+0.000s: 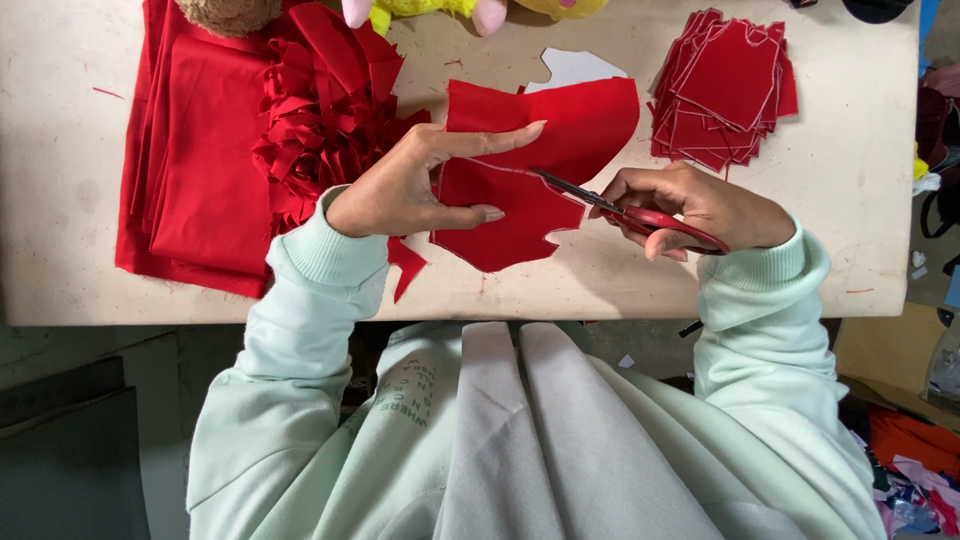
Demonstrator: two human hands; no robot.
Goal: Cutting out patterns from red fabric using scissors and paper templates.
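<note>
Red felt-like cloth, a flat piece of red fabric (530, 190) with a curved top edge and a notched lower edge, lies on the pale table (60, 150) between the two hands. The left hand (410, 185) is spread over its left part, index finger stretched along the upper layer and thumb pressing lower down, so that the cloth stays flat and taut just beside the blades; it pins the piece down rather than closing round it. The right hand (690, 205) is closed through the red loops of a pair of scissors (620, 208), whose dark blades point left into the fabric along a faint chalk-like line, the tips close to the left thumb and index finger.

Beyond the left hand sits a heap of narrow red offcuts (320, 110), curled and tangled, and further to its left a folded stack of red cloth (190, 160), smooth and square-edged. Above the right hand lies a fanned pile of cut red pieces (725, 85), all of one shape with pale outlines. A white paper pattern (575, 68) peeks out from behind the fabric's top edge. At the far table edge soft toys (420, 10) are partly in view. Both arms wear pale green ribbed-cuff sleeves (320, 250).
</note>
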